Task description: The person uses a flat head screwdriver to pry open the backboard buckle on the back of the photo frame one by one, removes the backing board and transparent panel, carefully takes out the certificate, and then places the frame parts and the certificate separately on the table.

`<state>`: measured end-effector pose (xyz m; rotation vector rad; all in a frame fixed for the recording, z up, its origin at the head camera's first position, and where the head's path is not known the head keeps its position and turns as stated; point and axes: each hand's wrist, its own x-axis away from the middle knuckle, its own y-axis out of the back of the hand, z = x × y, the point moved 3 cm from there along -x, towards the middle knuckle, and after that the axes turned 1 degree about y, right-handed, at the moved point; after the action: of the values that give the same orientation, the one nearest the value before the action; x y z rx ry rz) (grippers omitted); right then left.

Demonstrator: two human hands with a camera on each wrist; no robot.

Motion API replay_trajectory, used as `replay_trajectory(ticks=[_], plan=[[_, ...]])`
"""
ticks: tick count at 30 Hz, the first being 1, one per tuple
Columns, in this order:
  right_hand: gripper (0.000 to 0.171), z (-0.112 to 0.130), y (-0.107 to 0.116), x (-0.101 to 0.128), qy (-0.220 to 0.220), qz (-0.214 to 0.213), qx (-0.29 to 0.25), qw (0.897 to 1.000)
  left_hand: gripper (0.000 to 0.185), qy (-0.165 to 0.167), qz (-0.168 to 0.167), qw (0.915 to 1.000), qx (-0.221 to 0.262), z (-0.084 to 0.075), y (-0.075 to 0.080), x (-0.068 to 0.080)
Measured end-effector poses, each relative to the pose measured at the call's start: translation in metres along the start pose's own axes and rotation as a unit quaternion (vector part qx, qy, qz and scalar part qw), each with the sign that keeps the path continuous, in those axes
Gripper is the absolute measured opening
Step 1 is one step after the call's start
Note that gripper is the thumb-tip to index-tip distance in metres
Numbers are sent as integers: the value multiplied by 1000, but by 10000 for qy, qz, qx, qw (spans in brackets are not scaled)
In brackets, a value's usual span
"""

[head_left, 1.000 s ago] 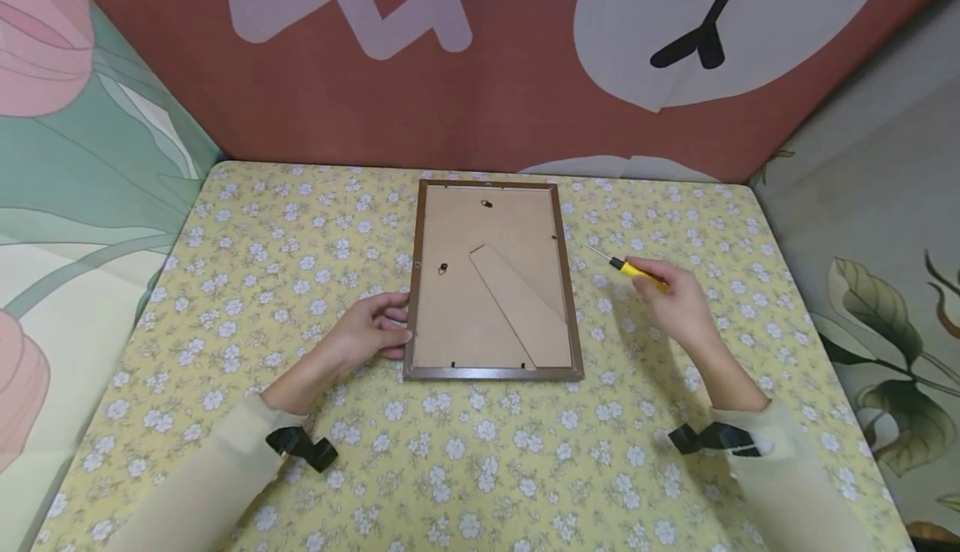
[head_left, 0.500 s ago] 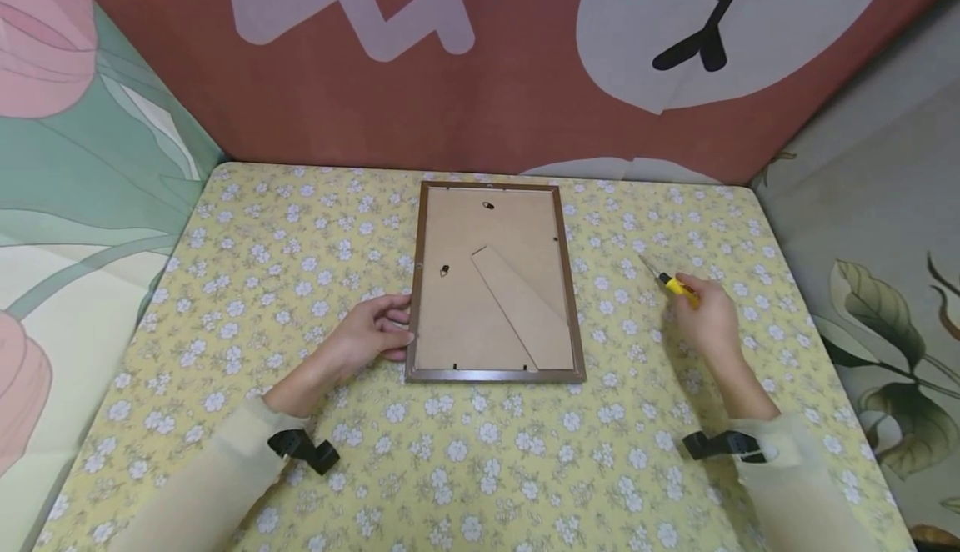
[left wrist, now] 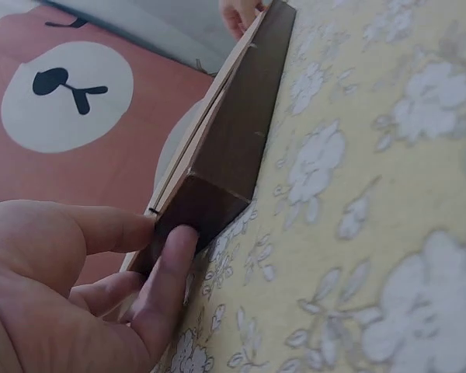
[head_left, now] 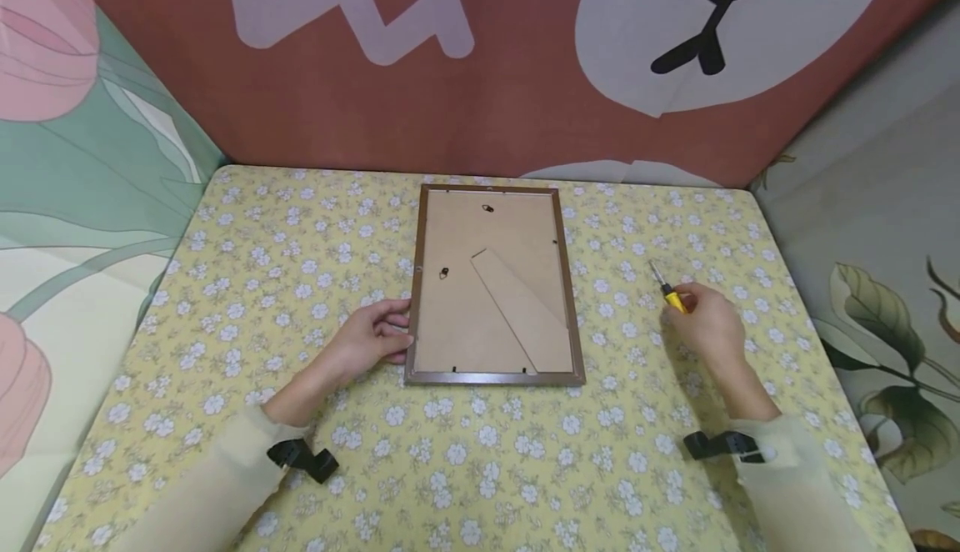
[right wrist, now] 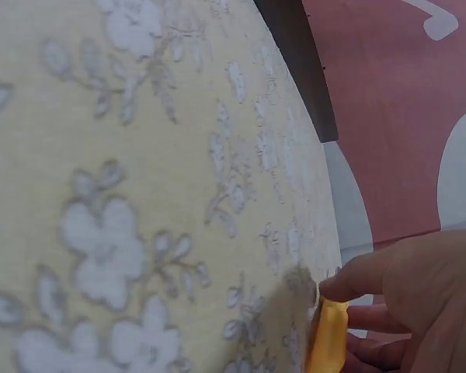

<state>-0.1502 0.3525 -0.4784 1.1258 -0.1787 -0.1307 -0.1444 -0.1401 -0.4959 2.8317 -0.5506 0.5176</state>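
A brown picture frame lies face down on the table, its tan backing board upward. The board carries two small black hanging rings and a slanted stand leg lying flat. Several small dark tabs show along the inner edges. My left hand holds the frame's left side near the lower corner; in the left wrist view its fingertips touch the outer side. Right of the frame, my right hand pinches a screwdriver with a yellow handle, black collar and thin metal shaft. Its tip points away from me, off the frame.
A yellow flowered cloth covers the table. Behind it stands a reddish-brown patterned backdrop, with printed hangings at left and right. Both sleeves bear black wrist straps.
My right hand has drawn back to the right and toward me with the screwdriver, whose shaft has turned to point more straight away. The left hand and picture frame stay put.
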Motion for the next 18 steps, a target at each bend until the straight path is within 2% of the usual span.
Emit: replay_trajectory(ticks=[5, 8, 11, 14, 18], plan=[[45, 10, 6, -7, 318, -75, -83, 9994, 61, -350, -209, 9957, -829, -2, -4, 9], [46, 26, 11, -16, 592, 46, -272, 9979, 72, -460, -273, 9908, -1241, -2, -6, 16], [49, 51, 13, -31, 754, 530, -513, 9944, 89, -519, -116, 9880, -1449, -2, -10, 25], [54, 77, 11, -50, 909, 1148, -720, 9866, 106, -592, 93, 9833, -1719, -2, -16, 32], [59, 107, 2, -82, 1210, 1769, -1029, 9713, 122, -646, 37, 9709, -2306, -1, -22, 38]])
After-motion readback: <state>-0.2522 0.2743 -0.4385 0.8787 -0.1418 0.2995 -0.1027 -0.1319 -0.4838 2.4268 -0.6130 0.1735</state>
